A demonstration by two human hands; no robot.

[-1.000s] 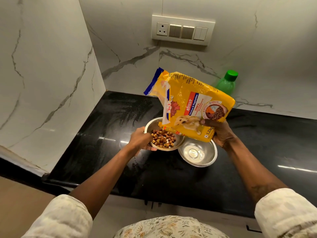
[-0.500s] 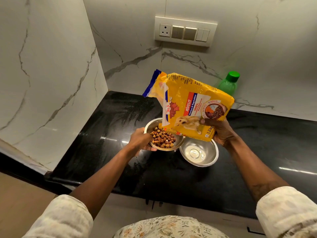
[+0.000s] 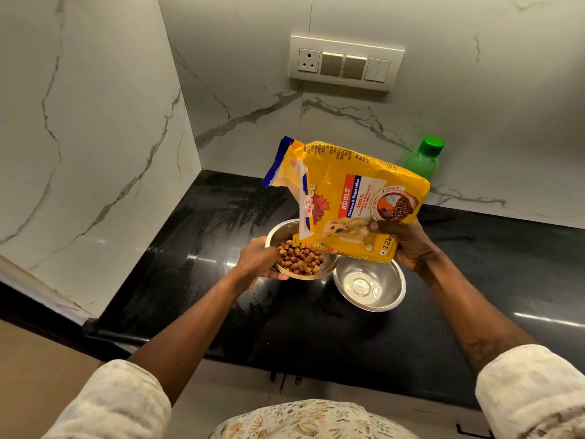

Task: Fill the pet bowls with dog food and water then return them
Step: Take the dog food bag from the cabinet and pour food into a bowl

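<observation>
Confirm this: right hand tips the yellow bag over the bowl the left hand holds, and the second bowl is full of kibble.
No: in the head view the second bowl has none; the kibble lies only in the held bowl. Rest stands.

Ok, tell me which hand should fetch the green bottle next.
Probably the right hand: the green plastic bottle stands by the wall on its side, just behind the yellow dog food bag it grips, which it must put down first. The left hand holds the kibble-filled steel bowl, farther away.
</observation>
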